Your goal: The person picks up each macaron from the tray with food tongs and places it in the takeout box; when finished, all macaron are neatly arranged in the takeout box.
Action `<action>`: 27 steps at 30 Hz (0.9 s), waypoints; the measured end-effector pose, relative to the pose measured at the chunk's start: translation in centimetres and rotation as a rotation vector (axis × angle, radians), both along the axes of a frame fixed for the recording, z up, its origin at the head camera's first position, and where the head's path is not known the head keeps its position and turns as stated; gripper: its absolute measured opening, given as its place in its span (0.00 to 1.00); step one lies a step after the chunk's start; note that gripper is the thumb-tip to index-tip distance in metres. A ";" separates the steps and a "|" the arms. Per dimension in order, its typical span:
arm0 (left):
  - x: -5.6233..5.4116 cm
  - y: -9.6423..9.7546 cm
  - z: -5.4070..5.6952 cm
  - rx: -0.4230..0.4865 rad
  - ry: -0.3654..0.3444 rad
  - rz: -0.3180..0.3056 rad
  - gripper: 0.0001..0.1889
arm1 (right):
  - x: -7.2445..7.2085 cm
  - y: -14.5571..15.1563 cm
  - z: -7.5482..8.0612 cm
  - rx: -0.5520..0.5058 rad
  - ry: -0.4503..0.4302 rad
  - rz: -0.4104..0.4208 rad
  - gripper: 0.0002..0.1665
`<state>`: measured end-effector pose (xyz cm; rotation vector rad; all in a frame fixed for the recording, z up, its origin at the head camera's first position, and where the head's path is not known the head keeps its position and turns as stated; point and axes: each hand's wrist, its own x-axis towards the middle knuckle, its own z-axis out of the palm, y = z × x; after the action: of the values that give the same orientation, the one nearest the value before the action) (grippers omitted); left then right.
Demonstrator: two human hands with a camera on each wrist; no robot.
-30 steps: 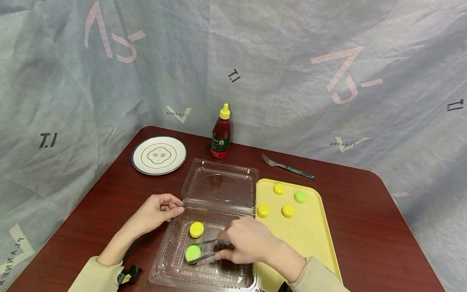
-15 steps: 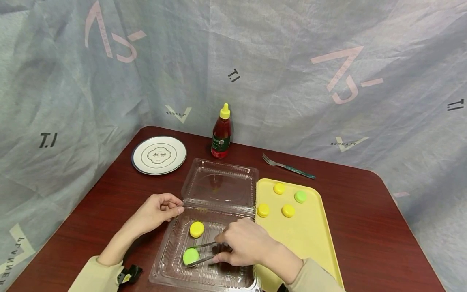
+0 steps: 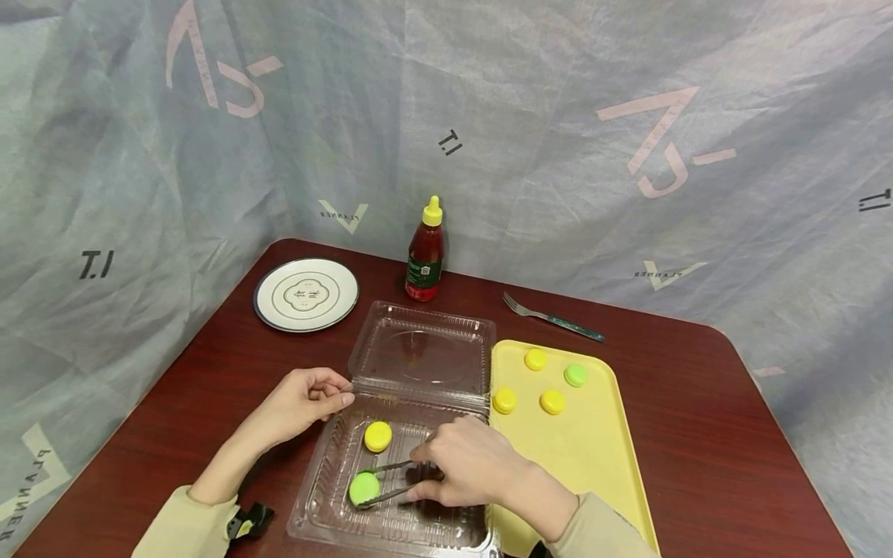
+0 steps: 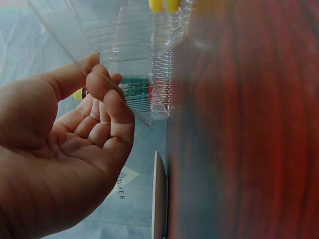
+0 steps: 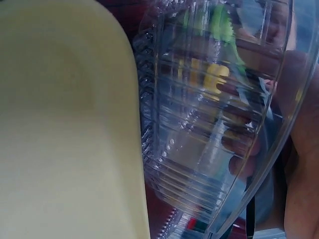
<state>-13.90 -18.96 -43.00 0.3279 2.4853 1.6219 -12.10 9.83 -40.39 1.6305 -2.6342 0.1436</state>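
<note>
A clear plastic clamshell container lies with its lid folded back. Its left rim, close to the hinge, is pinched between the thumb and fingers of my left hand; the left wrist view shows the same hand at the plastic edge. My right hand grips dark tongs over the container. The tongs' arms lie on either side of a green macaron at the container's floor; whether they squeeze it, I cannot tell. Behind it sits a yellow macaron.
Right of the container, a yellow tray bears several yellow macarons and one green macaron. A white plate, a red sauce bottle and a fork lie or stand farther back, near the grey curtain.
The green macaron and the tongs have shifted slightly left and toward me, then stayed nearly still. My left hand keeps its hold on the rim. The head view has tilted a little.
</note>
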 end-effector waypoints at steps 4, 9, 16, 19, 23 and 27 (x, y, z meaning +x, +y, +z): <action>0.0 0.0 0.2 0.019 0.003 0.001 0.10 | 0.1 0.0 0.1 0.002 -0.001 -0.006 0.24; 0.0 0.0 0.1 0.032 0.008 -0.005 0.10 | 0.1 0.0 0.1 0.000 -0.010 -0.027 0.25; 0.0 0.0 0.1 0.040 0.010 -0.009 0.10 | 0.1 0.4 0.1 -0.003 -0.048 -0.071 0.27; 0.0 0.0 0.0 0.041 0.008 -0.010 0.10 | 0.0 0.7 0.2 -0.008 -0.083 -0.093 0.28; 0.0 0.0 0.0 0.040 0.007 -0.011 0.10 | 0.0 1.1 0.5 0.004 -0.110 -0.119 0.27; 0.0 0.0 0.1 0.038 0.005 -0.007 0.10 | -0.1 1.5 0.9 0.005 -0.128 -0.128 0.28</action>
<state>-13.88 -18.93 -42.88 0.3456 2.4569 1.6690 -12.20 11.35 -39.52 1.4963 -2.8258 0.2458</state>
